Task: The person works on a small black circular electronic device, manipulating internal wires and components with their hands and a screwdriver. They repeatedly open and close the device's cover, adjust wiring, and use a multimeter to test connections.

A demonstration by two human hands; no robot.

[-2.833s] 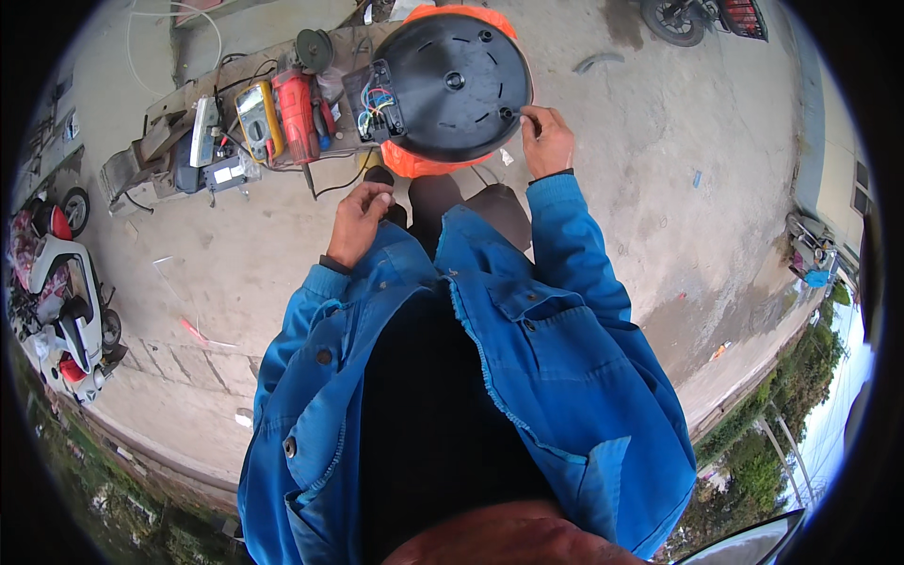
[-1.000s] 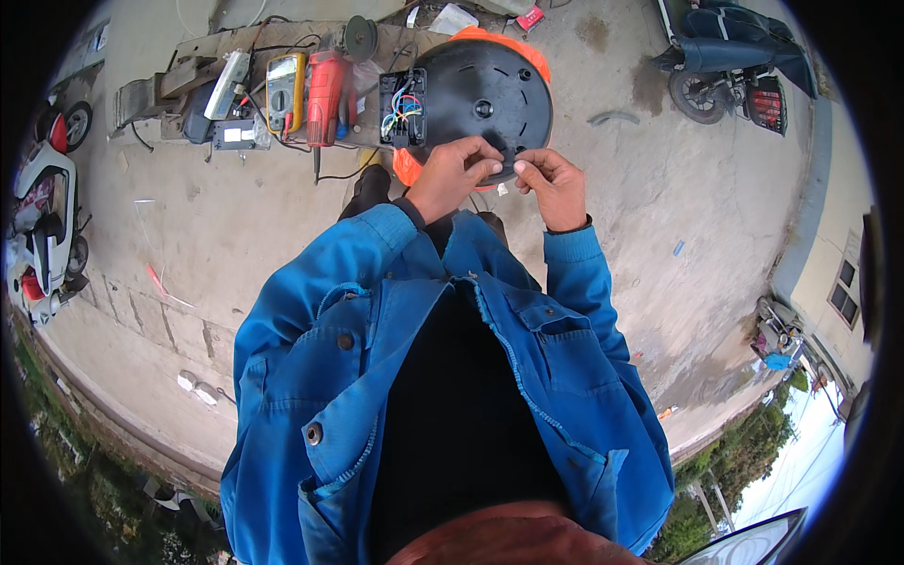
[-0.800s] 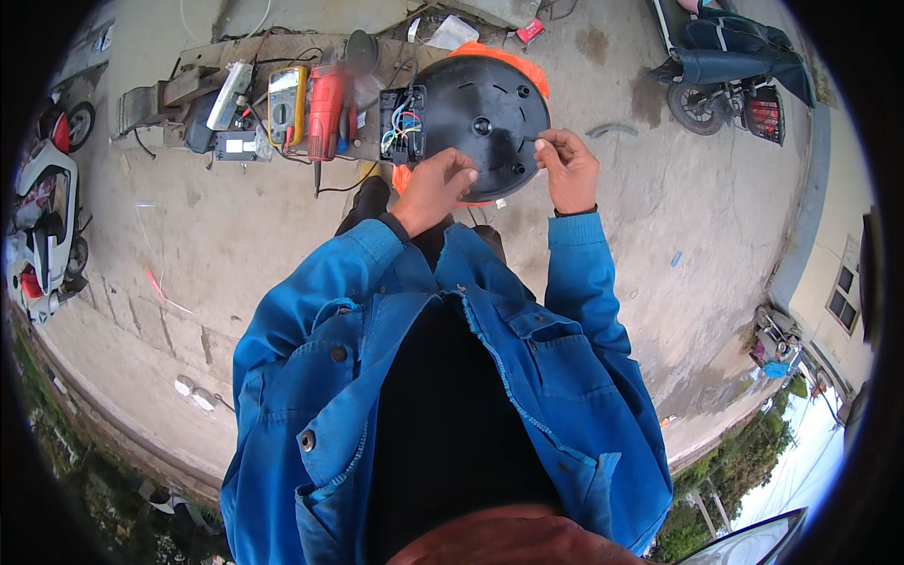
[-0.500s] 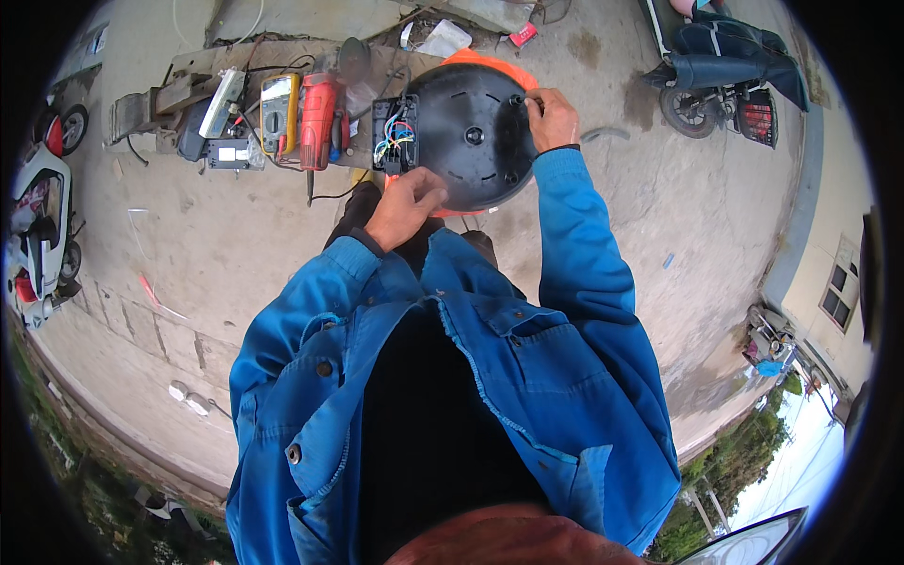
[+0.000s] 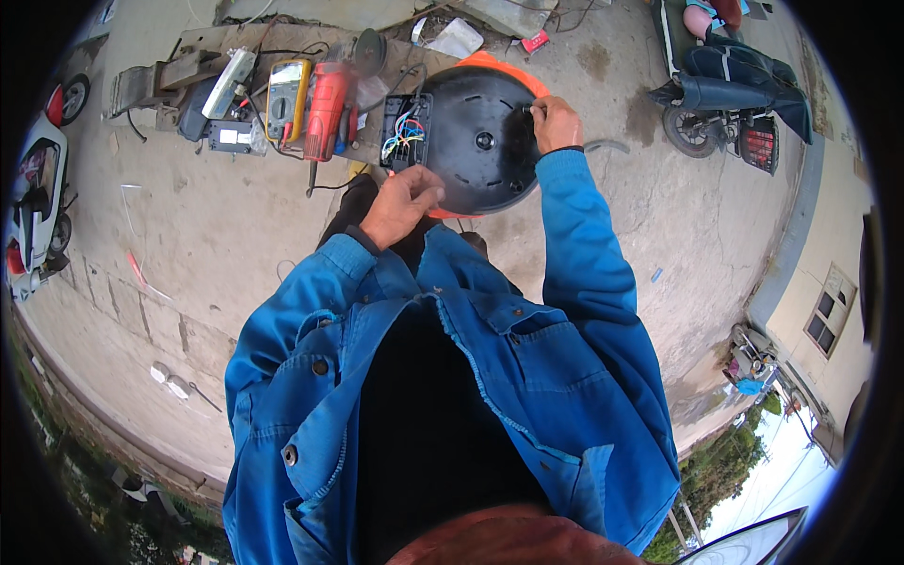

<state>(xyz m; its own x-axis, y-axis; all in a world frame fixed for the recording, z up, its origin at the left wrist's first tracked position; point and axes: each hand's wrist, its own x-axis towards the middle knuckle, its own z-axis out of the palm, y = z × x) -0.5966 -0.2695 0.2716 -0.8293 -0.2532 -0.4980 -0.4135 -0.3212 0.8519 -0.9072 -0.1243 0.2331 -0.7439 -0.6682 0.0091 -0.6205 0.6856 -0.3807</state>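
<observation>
Left hand [image 5: 405, 202] and right hand [image 5: 557, 125] flank a round black plastic base [image 5: 459, 141].
Base lies between them; right pinched at its right rim, left loosely curled near the wiring box [image 5: 406, 105]; anything gripped cannot be told.

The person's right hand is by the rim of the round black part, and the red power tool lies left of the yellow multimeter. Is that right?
Not quite: the head view shows the red power tool lying right of the yellow multimeter. The right hand is indeed by the rim of the round black part.
</observation>
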